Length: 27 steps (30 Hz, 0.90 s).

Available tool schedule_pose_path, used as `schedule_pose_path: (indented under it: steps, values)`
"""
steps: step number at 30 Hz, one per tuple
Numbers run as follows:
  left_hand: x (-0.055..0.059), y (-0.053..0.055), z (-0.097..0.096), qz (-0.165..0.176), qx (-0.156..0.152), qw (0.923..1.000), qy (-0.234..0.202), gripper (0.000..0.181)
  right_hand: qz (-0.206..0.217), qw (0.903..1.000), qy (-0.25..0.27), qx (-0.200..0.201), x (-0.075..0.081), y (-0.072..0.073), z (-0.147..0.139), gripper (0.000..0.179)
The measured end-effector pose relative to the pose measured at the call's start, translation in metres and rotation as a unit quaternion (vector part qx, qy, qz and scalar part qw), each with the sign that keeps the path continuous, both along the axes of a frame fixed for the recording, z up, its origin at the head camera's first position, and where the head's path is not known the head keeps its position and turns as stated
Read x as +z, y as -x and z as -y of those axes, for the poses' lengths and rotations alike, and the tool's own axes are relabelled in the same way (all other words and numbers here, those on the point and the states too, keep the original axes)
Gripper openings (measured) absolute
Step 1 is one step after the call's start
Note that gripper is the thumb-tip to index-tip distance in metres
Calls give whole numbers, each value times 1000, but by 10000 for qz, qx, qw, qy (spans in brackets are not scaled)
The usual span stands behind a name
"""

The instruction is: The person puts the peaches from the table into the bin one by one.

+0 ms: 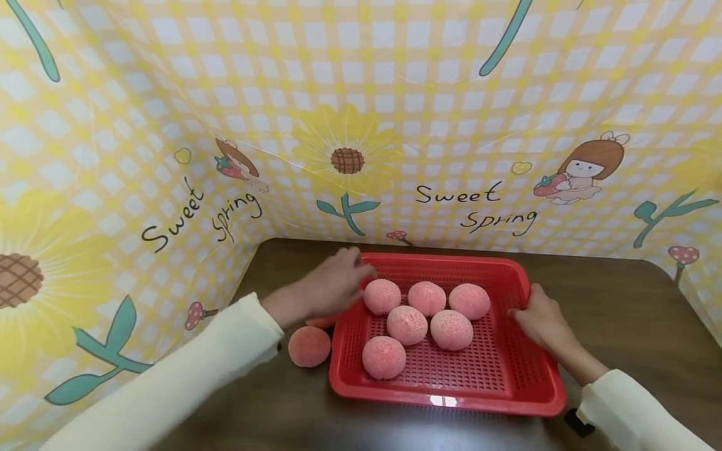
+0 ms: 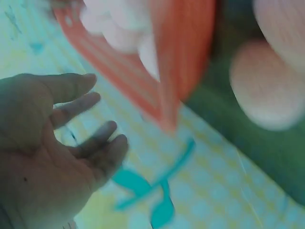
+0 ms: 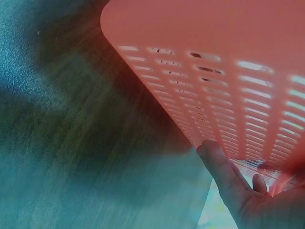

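A red plastic basket (image 1: 445, 401) with slotted walls holds several pink, fuzzy peaches (image 1: 407, 325), mostly gathered toward its left and back. My left hand (image 1: 338, 279) hovers by the back left corner of the basket, above the rim. In the left wrist view its fingers (image 2: 102, 138) are loosely bent, with nothing between them. My right hand (image 1: 544, 319) grips the right wall of the basket, thumb over the rim and fingers along the outside. Left of the basket lies a peach (image 1: 309, 346), and another is mostly hidden under my left forearm.
The dark wooden table (image 1: 254, 401) meets a yellow checked cloth (image 1: 429, 125) printed with flowers and lettering, which rises behind and at the left. The basket's left wall stands close beside the loose peaches.
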<state>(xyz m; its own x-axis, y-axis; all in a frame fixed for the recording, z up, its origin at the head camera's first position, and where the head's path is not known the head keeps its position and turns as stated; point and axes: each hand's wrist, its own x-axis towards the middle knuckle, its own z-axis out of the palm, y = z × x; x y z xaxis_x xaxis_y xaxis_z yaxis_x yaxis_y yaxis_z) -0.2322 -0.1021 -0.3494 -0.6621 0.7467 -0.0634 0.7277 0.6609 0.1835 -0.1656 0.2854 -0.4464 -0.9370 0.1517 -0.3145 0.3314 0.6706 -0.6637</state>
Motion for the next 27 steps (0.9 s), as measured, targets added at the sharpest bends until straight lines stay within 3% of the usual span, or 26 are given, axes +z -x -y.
schedule_pose_path:
  steps: [3, 6, 9, 17, 22, 27]
  values:
    - [6, 17, 18, -86, 111, 9999, 71, 41, -2, 10000, 17, -4, -1, -1, 0, 46]
    - [11, 29, 35, 358, 459, 9980, 257, 52, -43, 10000, -8, -10, -2, -1, 0, 45]
    - [8, 36, 47, 713, 704, 9937, 494, 59, -73, 10000, -54, -15, -2, -2, 0, 45]
    - [-33, 35, 61, 1081, 901, 9836, 1131, 67, -53, 9999, -94, -12, -1, -1, 2, 45]
    - [-51, 34, 60, 1414, 979, 9774, 1233, 75, -58, 9999, -114, -6, -1, -1, 1, 45]
    - [-66, 35, 57, 1713, 855, 9743, 1183, 71, -40, 10000, -72, -24, -2, -1, 1, 45]
